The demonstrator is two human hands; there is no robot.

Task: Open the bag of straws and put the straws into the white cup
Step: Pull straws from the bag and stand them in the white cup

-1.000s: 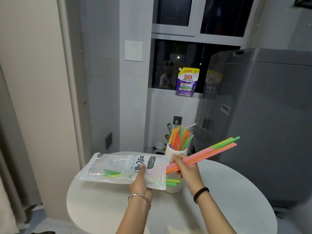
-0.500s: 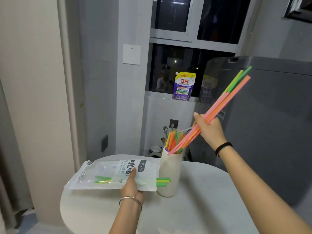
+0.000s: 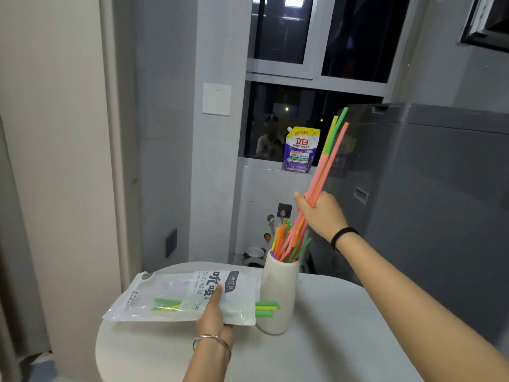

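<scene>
A tall white cup [image 3: 278,293] stands on the round white table [image 3: 316,343], holding several coloured straws [image 3: 283,241]. My right hand [image 3: 321,213] grips a small bunch of long pink, orange and green straws [image 3: 326,161] above the cup, with their lower ends inside its mouth. The clear straw bag [image 3: 176,296] is held level above the table to the left of the cup, pinched by my left hand [image 3: 213,312], thumb on top. A few green and yellow straws [image 3: 265,308] stick out of the bag's open right end.
A grey washing machine [image 3: 440,202] stands close behind the table on the right. A purple detergent pouch [image 3: 300,150] sits on the window sill. The wall and a curtain are on the left. Taps and a socket are behind the cup.
My right hand lifted the bunch of straws from beside the bag up over the cup and tipped it steeper, lower ends now in the cup. The left hand kept holding the bag.
</scene>
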